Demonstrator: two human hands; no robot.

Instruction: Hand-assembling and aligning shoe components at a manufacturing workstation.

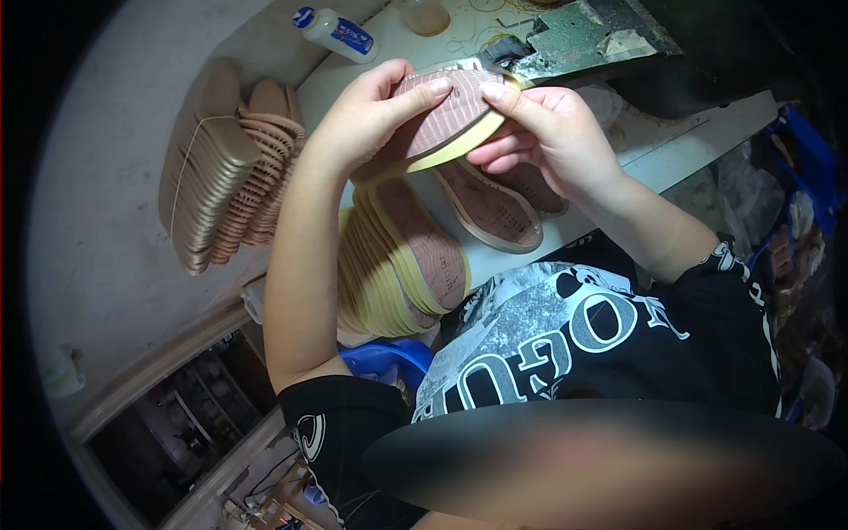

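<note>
Firstly, directions are taken from the striped insole (433, 119), with 12 o'clock at the top of the view. The insole is raised above the desk (742, 119), tilted, its yellow edge facing 5 o'clock. The left hand (375, 110) has its grip closed on the 10 o'clock side, thumb on the striped face. The right hand (552, 132) has its grip closed at 2 o'clock, thumb above, fingers beneath.

Markings: a white bottle (337, 35) at 10 o'clock carries a blue printed label. The loose soles (495, 212) at 5 o'clock bear dark print, too small to read. The black shirt (548, 344), also at 5 o'clock, shows large pale lettering.

Edges and room: the desk's pale border runs from 3 o'clock toward the shirt. A narrow strip of desk separates the loose soles from the yellow-edged stack (397, 256) at 7 o'clock. Against the wall at 9 o'clock stands a banded beige bundle (205, 172). A green plate (587, 40) limits room at 2 o'clock.
</note>
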